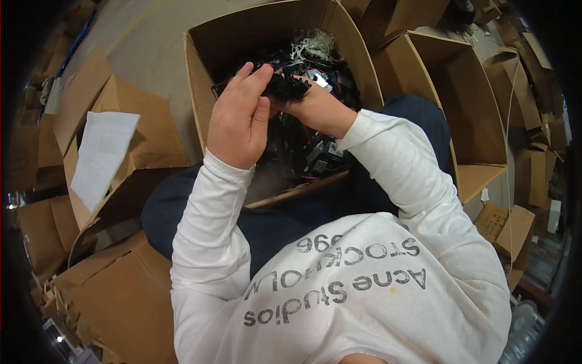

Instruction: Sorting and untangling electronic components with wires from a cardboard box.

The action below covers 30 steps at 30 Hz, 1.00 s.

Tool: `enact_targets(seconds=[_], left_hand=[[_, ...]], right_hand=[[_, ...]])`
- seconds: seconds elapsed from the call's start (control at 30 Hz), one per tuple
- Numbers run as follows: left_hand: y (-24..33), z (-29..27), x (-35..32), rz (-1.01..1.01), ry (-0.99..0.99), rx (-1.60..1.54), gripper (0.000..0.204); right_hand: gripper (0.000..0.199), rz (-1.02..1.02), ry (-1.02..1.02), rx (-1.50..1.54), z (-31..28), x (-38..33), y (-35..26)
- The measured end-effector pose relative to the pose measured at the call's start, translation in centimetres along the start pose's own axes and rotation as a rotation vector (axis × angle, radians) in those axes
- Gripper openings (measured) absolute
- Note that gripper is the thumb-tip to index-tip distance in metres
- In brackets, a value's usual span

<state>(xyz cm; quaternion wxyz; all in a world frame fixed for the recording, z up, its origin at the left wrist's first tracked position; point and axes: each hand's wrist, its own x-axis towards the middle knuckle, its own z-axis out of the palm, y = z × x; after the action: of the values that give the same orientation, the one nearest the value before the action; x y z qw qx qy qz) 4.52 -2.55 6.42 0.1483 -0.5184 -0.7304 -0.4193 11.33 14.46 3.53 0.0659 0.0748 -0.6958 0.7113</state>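
A bristly bunch of small black pieces (288,89) is held up above an open cardboard box (193,79) between my legs. My right hand (321,109) holds this bunch from the right, its fingers largely hidden beneath and behind it. On the left side, my left hand (237,124) stands with fingers stretched upward and thumb raised, close beside the bunch. Whether its palm touches the pieces cannot be seen. Inside the box lies a heap of black plastic parts (318,148) with thin red wires and some shiny metal pieces. A tangle of pale shredded strips (315,47) rests on the heap's far side.
An open carton (470,103) stands to the right. At left, another carton (148,127) carries a white foam sheet (104,155). A flattened brown carton (124,297) lies at lower left. A thin pale cord (508,200) runs down the right side, near more cartons.
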Motion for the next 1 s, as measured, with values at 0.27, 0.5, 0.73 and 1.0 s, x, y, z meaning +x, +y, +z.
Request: enact_targets(seconds=[0.27,0.5,0.73,1.0], left_hand=[[-0.7,1.0,0.1,-0.419,0.090,-0.420,0.025],[-3.8,2.8,-0.1,-0.590,0.123,-0.622,0.026],[-6.0,3.3,-0.1,-0.766,-0.042,-0.546,0.024],[-3.6,3.5,-0.7,-0.286,0.066,-0.017,0.031]], right_hand=[[0.017,0.283,-0.107,0.257,-0.8,0.6,0.8],[0.018,0.440,-0.065,0.499,-2.5,2.7,2.4],[0.017,0.578,-0.030,0.815,-2.4,3.0,4.7],[0.030,0.623,0.003,0.846,-2.7,2.3,5.2]])
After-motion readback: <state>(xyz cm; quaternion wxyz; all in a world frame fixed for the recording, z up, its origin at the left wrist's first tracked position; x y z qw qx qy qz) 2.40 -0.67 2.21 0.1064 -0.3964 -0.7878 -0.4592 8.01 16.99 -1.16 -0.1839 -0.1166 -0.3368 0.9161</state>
